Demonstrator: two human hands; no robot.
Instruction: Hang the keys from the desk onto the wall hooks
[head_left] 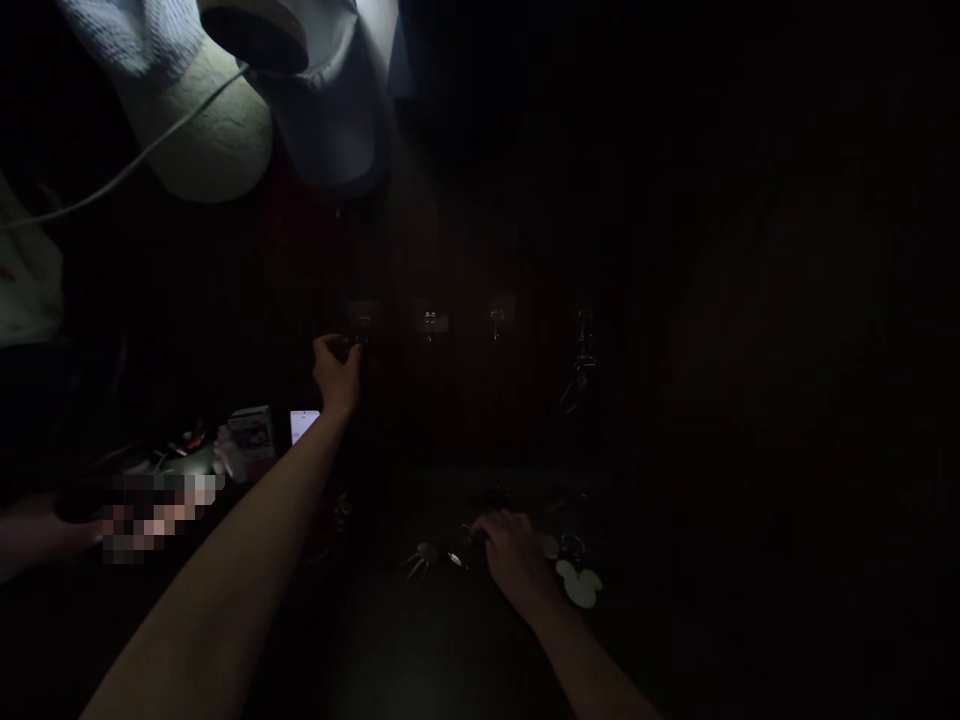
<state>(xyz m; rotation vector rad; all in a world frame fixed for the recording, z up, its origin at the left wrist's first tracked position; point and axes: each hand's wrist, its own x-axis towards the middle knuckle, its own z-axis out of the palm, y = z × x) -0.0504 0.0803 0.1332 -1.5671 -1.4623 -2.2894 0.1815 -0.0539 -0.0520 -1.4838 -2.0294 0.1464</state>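
Observation:
My left hand (pixel 337 378) is raised at the row of small metal hooks, with its thumb and finger in a pinch just below the leftmost hook (pixel 364 320). Darkness hides what is between those fingertips. Lower down, my right hand (pixel 516 552) rests on the dark surface, its fingers curled down among loose keys and key rings; its grip is hard to make out. Left of it lie a bunch of keys (pixel 423 556) and a small shiny piece (pixel 455 559). By its wrist is a pale tag with rounded lobes (pixel 580 584).
Two more hooks (pixel 430 320) follow along the row, and keys (pixel 581 370) hang at the right end. Caps (pixel 214 130) and a pale cable (pixel 135 165) hang upper left. A lit phone (pixel 304 425), a box (pixel 253 432) and another person's arm (pixel 45 535) are at left.

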